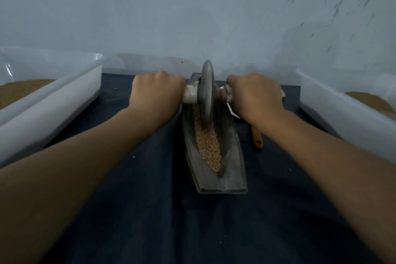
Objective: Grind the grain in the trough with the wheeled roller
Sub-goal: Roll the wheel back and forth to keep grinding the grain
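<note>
Dim, bluish light – soft shadows, no glare; slight overall blur – wide-angle bending at edges.

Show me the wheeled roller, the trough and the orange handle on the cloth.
wheeled roller (206,83): head view, upper face of its grey disc.
trough (234,169): head view, bare right wall toward its near end.
orange handle (256,135): head view, middle of the visible part.
</note>
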`<move>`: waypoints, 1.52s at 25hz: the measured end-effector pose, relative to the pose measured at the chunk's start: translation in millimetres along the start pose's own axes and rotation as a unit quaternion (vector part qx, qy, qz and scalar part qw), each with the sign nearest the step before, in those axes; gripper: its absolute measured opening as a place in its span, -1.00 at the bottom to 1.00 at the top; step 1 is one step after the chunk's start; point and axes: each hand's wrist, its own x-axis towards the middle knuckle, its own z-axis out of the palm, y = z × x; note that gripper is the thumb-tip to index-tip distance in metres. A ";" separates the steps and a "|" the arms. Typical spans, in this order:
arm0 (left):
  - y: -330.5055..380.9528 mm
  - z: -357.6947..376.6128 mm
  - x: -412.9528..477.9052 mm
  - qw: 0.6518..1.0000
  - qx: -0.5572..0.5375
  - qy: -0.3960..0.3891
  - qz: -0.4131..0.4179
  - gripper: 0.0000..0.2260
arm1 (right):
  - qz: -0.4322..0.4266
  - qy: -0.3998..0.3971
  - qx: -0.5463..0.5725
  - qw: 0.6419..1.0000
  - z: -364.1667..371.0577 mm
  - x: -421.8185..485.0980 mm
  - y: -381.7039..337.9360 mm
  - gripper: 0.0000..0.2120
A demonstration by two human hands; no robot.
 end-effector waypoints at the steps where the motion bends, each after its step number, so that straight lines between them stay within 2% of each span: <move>1: -2.7 -4.2 -13.5 1.000 0.002 0.015 0.016 -0.85 | -0.011 0.002 -0.006 1.000 -5.7 -12.9 2.1 -0.77; 3: -12.3 -17.6 -38.4 0.995 0.021 0.064 0.068 -0.66 | -0.046 0.023 -0.015 0.999 -20.9 -44.0 7.7 -0.68; 6: -18.9 -32.7 -56.2 0.991 0.001 0.082 0.110 -0.58 | -0.080 0.055 -0.017 0.995 -39.8 -73.3 15.8 -0.62; 9: -10.2 -17.4 -41.4 0.998 0.021 0.020 0.052 -0.67 | -0.035 0.017 -0.045 0.998 -28.8 -47.7 6.3 -0.66; 12: -1.2 0.3 -1.5 1.000 0.025 0.012 0.012 -0.97 | 0.000 -0.049 0.003 0.999 -7.6 -1.3 -2.0 -0.86; 14: 2.8 -3.6 13.8 0.999 0.041 -0.004 0.019 -0.92 | 0.026 -0.079 0.037 0.996 -2.7 6.1 -2.0 -0.95; 17: 1.7 -16.0 -5.1 0.997 0.054 0.007 0.056 -0.93 | 0.028 -0.058 0.037 0.997 -8.6 -23.3 3.0 -0.82; 19: -6.4 -23.2 -31.1 0.994 0.052 0.040 0.084 -0.74 | -0.023 0.011 0.003 1.000 -20.9 -49.3 9.5 -0.67; 21: -15.6 -28.7 -50.8 0.994 0.028 0.059 0.093 -0.66 | -0.071 0.051 -0.015 0.996 -33.8 -65.9 13.7 -0.56; 24: -14.9 -14.3 -46.9 0.998 0.011 0.019 0.058 -0.68 | -0.057 0.037 -0.036 0.997 -25.4 -50.7 9.8 -0.66; 26: -5.6 -2.2 -24.3 0.999 0.025 0.027 0.020 -0.81 | -0.021 0.025 -0.034 0.999 -10.3 -21.2 1.5 -0.82; 28: 1.9 2.8 3.8 0.999 0.024 0.030 0.007 -0.96 | 0.026 -0.022 0.007 0.999 0.2 1.5 -3.3 -0.98; 30: 5.2 0.4 17.3 0.999 0.037 0.011 0.025 -0.93 | 0.056 -0.047 0.033 0.997 4.2 2.3 -3.6 -0.97; 32: 1.8 -7.4 4.2 0.998 0.040 0.007 0.053 -0.90 | 0.040 -0.033 0.031 0.998 -1.3 -14.5 0.5 -0.91; 35: -15.8 -18.3 -34.6 0.993 0.031 0.054 0.101 -0.65 | -0.046 0.046 0.002 0.998 -16.1 -47.5 10.9 -0.66; 38: -25.6 -24.6 -53.2 0.992 0.023 0.067 0.107 -0.61 | -0.061 0.080 0.000 0.995 -23.7 -65.9 14.7 -0.56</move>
